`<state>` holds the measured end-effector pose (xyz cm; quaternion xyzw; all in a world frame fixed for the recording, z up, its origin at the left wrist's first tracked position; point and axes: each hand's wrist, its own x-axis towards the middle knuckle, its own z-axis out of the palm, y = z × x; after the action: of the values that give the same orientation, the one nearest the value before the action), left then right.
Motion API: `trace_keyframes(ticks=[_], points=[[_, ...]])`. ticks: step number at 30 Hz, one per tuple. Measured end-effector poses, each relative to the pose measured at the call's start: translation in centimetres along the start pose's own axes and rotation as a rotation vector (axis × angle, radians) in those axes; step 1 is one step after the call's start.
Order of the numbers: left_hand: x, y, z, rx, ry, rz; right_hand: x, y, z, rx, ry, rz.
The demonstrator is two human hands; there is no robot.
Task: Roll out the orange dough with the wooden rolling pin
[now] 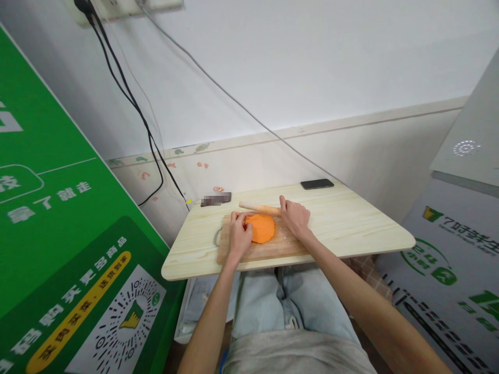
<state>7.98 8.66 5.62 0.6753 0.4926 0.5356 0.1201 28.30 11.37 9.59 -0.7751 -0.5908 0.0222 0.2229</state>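
Pale wall [312, 78] rises behind a light wood-grain surface [358, 223], with a green printed panel [39, 156] on the left and a grey-white printed panel [460, 249] on the right. Near the surface's front edge lies a wooden board [268, 253], a metal handle [217, 237] at its left end, and on it rests a flat, roughly round orange sheet [263, 229]. Left grip [239, 235] is partly curled at the sheet's left edge, thumb and fingertips against it; whether they pinch it or only press, I cannot tell. Right grip [295, 215] is closed around the right end of a wooden rolling pin [259, 209], just beyond the sheet's right side and apart from it. The pin slants along the sheet's far edge, its free end near the left fingertips; whether it touches the sheet is unclear. Farther back, a dark phone [317, 184] lies right of the pin, and a partly blurred dark object [222, 198] lies left by the wall.
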Motion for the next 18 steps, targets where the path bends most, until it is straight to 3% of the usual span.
trace_keyframes(ticks=[11,18], points=[[0.0,-1.2,0.1,0.021,0.078,-0.045,0.0,0.1,0.0,0.002,-0.01,0.002],[0.0,-1.6,0.2,0.13,0.04,-0.119,0.0,0.1,0.0,0.004,-0.014,0.008]])
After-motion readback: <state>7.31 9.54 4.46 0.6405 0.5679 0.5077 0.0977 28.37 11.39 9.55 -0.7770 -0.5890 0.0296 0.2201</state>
